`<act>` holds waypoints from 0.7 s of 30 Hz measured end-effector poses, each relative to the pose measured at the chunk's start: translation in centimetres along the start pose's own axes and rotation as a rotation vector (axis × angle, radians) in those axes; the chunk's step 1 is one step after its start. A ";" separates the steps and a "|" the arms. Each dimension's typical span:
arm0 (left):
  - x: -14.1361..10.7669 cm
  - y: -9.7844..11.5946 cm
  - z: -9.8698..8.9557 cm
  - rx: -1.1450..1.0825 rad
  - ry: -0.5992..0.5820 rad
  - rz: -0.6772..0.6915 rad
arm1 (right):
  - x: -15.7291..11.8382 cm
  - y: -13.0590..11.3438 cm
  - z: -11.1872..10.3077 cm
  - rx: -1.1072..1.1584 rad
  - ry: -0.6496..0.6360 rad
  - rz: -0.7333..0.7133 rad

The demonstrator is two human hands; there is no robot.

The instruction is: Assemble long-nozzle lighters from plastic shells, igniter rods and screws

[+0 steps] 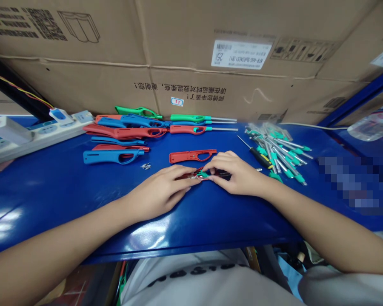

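Between my two hands lies a red lighter half-shell (198,171) with a green trigger piece and a metal tube that shows past my right fingers. My left hand (166,185) grips its left end, fingers bent and closed. At the green piece, my right hand (238,172) pinches with thumb and forefinger. Much of the shell is hidden under the fingers. Just beyond my hands rests a second red half-shell (193,156), its hollow side up. A small heap of metal springs (146,165) sits left of it.
Blue and red lighter shells (115,157) are stacked at the left. Lighters with metal tubes (204,129) lie behind. On the right are a screwdriver (258,156) and a pile of tubes with green parts (284,153). A power strip (41,134) stands far left, before a cardboard wall (185,42).
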State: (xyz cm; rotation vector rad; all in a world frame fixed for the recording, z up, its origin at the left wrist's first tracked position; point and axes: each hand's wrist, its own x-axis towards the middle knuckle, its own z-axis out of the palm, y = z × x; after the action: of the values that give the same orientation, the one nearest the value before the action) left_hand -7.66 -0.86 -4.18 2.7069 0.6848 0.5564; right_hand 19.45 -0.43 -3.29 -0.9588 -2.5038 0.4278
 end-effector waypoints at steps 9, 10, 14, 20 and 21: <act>0.1 0.1 0.0 0.007 -0.012 -0.010 | -0.1 0.1 -0.4 -0.008 -0.021 0.007; 0.1 0.1 0.0 0.005 -0.013 -0.008 | -0.1 0.1 -0.4 -0.008 -0.023 0.012; 0.1 0.1 0.1 0.011 -0.036 -0.008 | -0.1 0.2 -0.5 0.002 -0.025 0.012; 0.1 0.2 0.1 0.021 -0.044 -0.022 | -0.1 0.2 -0.6 0.006 -0.049 0.018; 0.1 0.2 0.1 0.021 -0.042 -0.021 | -0.1 0.1 -0.5 0.007 -0.050 0.016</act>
State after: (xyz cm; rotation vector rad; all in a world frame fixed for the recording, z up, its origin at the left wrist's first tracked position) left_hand -7.41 -1.02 -4.18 2.7188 0.7117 0.4887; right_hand 19.87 -0.33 -2.92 -0.9781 -2.5391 0.4706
